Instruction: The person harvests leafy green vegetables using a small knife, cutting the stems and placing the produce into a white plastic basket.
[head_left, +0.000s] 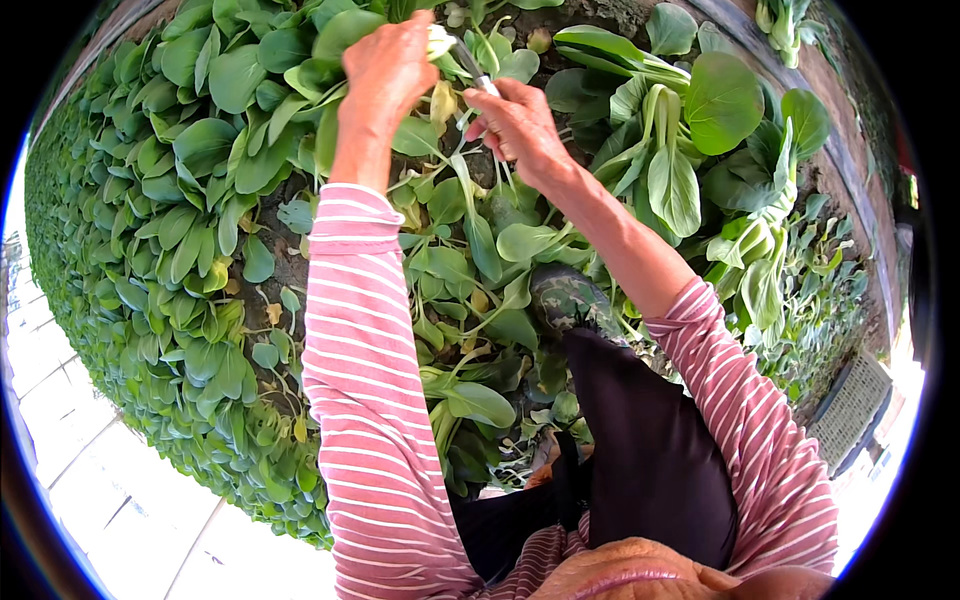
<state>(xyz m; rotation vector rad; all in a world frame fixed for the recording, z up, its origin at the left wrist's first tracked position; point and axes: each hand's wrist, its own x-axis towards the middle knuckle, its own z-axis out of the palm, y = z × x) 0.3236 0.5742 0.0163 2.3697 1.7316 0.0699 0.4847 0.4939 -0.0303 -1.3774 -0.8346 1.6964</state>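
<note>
My left hand (391, 66), near the top of the view, is closed around a leafy green plant like bok choy, whose pale stem base (439, 42) shows beside the fingers. To its right, my right hand (517, 124) grips a knife by its pale handle (486, 85). The metal blade (466, 60) points up and left toward the stem base; whether it touches is unclear. Below both hands grow smaller leafy plants (450, 266) with some yellow leaves (442, 103) among them.
Dense leafy greens (202, 142) cover the left side. Pulled or cut bunches (664, 112) lie at the right, with another (761, 244) below. A camouflage shoe (574, 300) stands among the plants. A plastic crate (851, 412) is at the lower right, and a dark hose or strip (847, 161) runs along the bed.
</note>
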